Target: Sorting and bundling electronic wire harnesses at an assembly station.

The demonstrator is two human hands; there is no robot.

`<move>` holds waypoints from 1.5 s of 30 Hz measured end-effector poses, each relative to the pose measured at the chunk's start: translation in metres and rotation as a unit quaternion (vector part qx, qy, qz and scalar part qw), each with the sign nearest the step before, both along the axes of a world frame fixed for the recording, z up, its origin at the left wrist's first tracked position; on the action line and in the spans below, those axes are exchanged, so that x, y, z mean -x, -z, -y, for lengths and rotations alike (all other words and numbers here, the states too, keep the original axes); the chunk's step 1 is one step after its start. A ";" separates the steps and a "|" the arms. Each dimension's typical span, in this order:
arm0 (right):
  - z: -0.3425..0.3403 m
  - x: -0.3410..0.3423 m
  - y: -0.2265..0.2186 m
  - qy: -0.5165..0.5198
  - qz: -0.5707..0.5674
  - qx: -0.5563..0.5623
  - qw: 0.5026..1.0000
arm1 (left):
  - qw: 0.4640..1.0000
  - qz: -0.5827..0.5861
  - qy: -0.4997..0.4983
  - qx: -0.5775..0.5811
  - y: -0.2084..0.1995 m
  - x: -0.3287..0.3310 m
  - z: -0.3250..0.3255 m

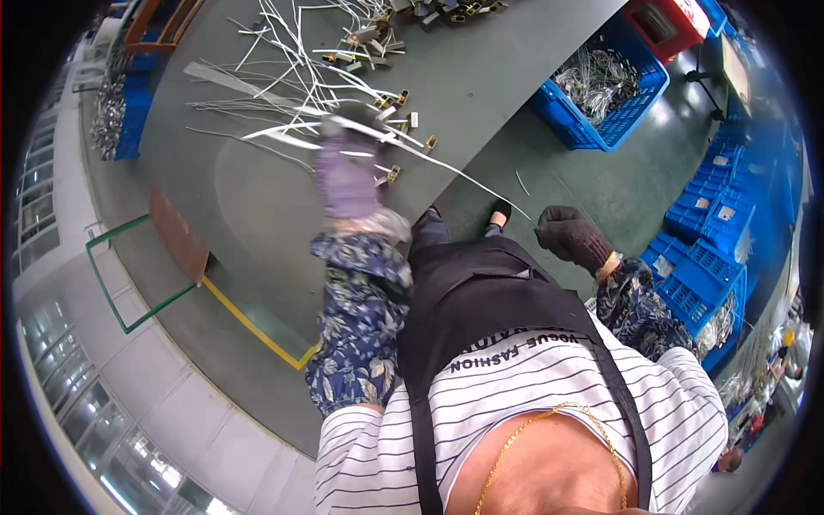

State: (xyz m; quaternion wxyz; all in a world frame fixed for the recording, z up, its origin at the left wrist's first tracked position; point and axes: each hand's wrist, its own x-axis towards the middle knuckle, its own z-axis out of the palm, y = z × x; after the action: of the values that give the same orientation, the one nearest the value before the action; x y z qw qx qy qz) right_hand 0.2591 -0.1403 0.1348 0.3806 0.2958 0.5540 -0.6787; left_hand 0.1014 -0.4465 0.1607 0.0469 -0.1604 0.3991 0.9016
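My right hand [573,238], in a dark knitted glove, is closed beside the apron, its fingertips pinched at the end of a thin white wire [463,175]. That wire stretches from the table across its edge to the hand. Over the grey table [249,184], my left hand [348,167] wears a purple glove with dark fingertips and is smeared by motion. White wires [296,64] lie around and beneath it; its grip is not clear. Small brass-coloured connectors [431,142] and white end pieces lie just right of it.
More connector pieces [446,9] are heaped at the table's far side. A blue crate [601,133] of wire bundles stands off the table's right edge, near a red box [665,26]. Blue crates [704,275] are stacked at right. A green frame [120,275] stands at left.
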 end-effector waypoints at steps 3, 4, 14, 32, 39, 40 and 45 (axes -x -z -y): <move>0.033 0.041 -0.014 -0.025 -0.077 -0.044 0.996 | 0.965 0.043 -0.045 0.256 -0.021 0.010 0.003; 0.050 0.057 -0.017 -0.008 -0.092 -0.098 0.991 | 0.923 0.107 -0.005 0.370 -0.021 0.008 -0.001; 0.148 0.202 -0.032 -0.183 -0.449 -0.279 0.829 | 0.802 0.133 0.134 0.567 0.034 0.030 0.082; 0.043 0.034 -0.012 0.118 -0.222 0.107 0.962 | 0.961 0.110 0.179 -0.180 0.062 -0.002 -0.092; -0.073 -0.145 0.024 0.022 0.110 -0.144 0.983 | 0.977 0.168 0.098 -0.087 0.044 0.035 -0.110; -0.081 -0.159 0.030 -0.037 0.147 -0.208 0.966 | 0.986 0.128 0.059 -0.094 0.038 0.045 -0.097; -0.094 -0.178 0.054 -0.045 0.086 -0.191 0.977 | 0.997 -0.070 -0.018 0.030 0.040 0.081 -0.021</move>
State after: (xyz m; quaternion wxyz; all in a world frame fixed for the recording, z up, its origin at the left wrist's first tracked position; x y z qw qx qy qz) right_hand 0.4366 -0.0459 0.0812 0.3935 0.3953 0.6513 -0.5146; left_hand 0.0208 -0.4258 0.1209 -0.0024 -0.1054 0.4249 0.8991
